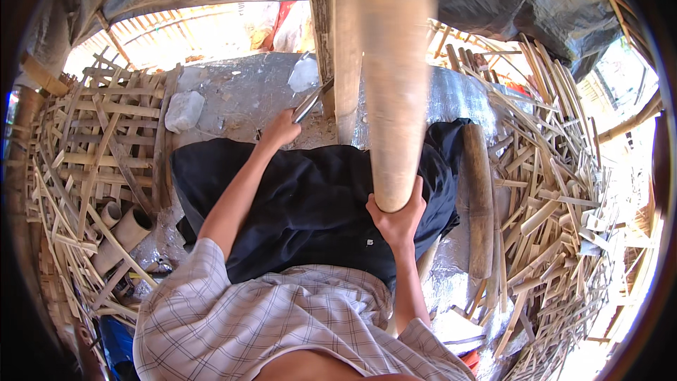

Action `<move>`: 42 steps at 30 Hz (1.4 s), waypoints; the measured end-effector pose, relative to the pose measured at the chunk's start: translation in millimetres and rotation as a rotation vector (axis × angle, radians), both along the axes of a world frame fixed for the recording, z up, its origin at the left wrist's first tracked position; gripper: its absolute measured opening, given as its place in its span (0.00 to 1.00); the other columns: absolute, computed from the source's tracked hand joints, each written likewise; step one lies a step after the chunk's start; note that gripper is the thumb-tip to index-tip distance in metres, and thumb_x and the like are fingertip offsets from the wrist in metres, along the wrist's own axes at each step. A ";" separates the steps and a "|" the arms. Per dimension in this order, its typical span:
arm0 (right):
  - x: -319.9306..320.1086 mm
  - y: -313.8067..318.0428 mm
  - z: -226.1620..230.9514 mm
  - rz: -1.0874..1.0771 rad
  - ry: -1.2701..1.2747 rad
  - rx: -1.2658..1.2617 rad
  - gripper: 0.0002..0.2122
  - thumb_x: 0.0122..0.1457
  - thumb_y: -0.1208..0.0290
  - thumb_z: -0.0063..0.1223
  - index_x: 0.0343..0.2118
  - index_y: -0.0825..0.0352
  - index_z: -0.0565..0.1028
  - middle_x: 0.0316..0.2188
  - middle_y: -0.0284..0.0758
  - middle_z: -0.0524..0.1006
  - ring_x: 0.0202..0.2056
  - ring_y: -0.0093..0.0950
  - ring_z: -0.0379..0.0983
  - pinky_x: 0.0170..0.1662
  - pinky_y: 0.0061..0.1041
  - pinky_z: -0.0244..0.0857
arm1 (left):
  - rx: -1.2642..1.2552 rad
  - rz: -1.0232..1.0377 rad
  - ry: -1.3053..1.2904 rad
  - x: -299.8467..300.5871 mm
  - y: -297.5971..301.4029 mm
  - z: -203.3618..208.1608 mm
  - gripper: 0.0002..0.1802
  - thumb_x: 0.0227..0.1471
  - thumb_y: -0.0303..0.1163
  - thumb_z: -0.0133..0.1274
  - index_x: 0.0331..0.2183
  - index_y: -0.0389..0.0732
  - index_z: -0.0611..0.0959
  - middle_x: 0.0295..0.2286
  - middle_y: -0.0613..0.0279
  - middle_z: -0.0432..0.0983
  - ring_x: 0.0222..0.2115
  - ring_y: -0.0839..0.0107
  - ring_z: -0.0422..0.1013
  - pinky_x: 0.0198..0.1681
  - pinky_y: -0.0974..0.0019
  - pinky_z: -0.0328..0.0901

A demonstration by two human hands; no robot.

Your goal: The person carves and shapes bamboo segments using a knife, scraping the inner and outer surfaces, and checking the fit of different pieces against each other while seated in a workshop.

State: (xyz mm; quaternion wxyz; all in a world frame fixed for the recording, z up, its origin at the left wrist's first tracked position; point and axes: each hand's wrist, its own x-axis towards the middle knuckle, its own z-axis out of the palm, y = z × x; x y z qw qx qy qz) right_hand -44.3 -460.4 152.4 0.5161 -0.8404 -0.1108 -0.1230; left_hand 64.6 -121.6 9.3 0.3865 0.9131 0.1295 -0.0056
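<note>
Lattice: at 9 o'clock of the view stands a woven lattice (120, 142) of bamboo strips, some of them lying across it at a slant.
Cut tubes: between 8 and 9 o'clock, just beside the lattice, are cut bamboo tubes (131, 230), and one shows its round hollow mouth.
White lump: near 10 o'clock a whitish lump (185, 111) rests on the silvery sheet (233, 81).
Black cloth: around the middle, a black cloth (282, 204) lies in front of the person, next to the checked shirt (240, 317).
Left hand: at 10 o'clock, the left hand (282, 128) is clamped on a tool.
Tool: this tool (307, 106) has a shiny metal part and points toward 1 o'clock; its dark far end is near the wooden post (320, 14), but whether they touch, one cannot tell.
Pale pole: at 12 o'clock a pale pole (348, 63) stands upright, just right of the post.
Thick pole: at 1 o'clock is the thick pole (396, 99), light brown and blurred; its upper part leaves the view.
Right hand: at 4 o'clock, the right hand (400, 220) is clamped around the lower end of the thick pole.
Brown tube: between 3 and 4 o'clock lies a brown bamboo piece (479, 201).
Heap: farther out, a heap of split bamboo (553, 219) spreads.
</note>
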 end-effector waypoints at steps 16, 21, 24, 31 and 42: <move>51.7 20.1 -52.7 0.180 0.386 0.106 0.27 0.41 0.73 0.71 0.43 0.76 0.68 0.33 0.57 0.81 0.40 0.51 0.82 0.42 0.39 0.75 | 0.393 -0.422 0.079 52.5 55.4 37.3 0.16 0.40 0.22 0.52 0.35 0.40 0.84 0.31 0.42 0.82 0.38 0.44 0.78 0.42 0.47 0.71; 50.3 16.6 -46.1 0.211 0.409 0.102 0.28 0.41 0.73 0.71 0.43 0.75 0.66 0.32 0.59 0.80 0.40 0.56 0.80 0.41 0.42 0.75 | 0.475 -0.562 0.074 74.1 66.3 50.7 0.31 0.40 0.18 0.53 0.49 0.45 0.84 0.38 0.41 0.82 0.45 0.47 0.77 0.46 0.50 0.71; 46.4 28.8 -36.9 0.202 0.480 0.063 0.27 0.41 0.72 0.70 0.43 0.74 0.67 0.33 0.57 0.80 0.40 0.55 0.81 0.42 0.41 0.74 | 0.464 -0.534 0.039 63.2 102.6 26.1 0.30 0.42 0.18 0.53 0.51 0.40 0.83 0.46 0.42 0.80 0.50 0.48 0.75 0.51 0.52 0.69; 43.1 37.7 -38.6 0.198 0.448 -0.014 0.28 0.41 0.72 0.71 0.42 0.75 0.65 0.31 0.61 0.80 0.40 0.59 0.79 0.40 0.46 0.75 | 0.309 -0.531 -0.034 28.6 63.5 87.6 0.30 0.44 0.17 0.51 0.52 0.38 0.82 0.51 0.42 0.77 0.55 0.49 0.72 0.58 0.52 0.66; 57.9 5.5 -25.4 0.440 0.685 0.737 0.25 0.44 0.78 0.63 0.47 0.76 0.69 0.30 0.41 0.78 0.27 0.34 0.80 0.32 0.33 0.77 | 0.485 -0.248 0.004 15.7 72.4 57.6 0.28 0.41 0.21 0.52 0.47 0.48 0.86 0.36 0.42 0.82 0.40 0.43 0.78 0.49 0.47 0.71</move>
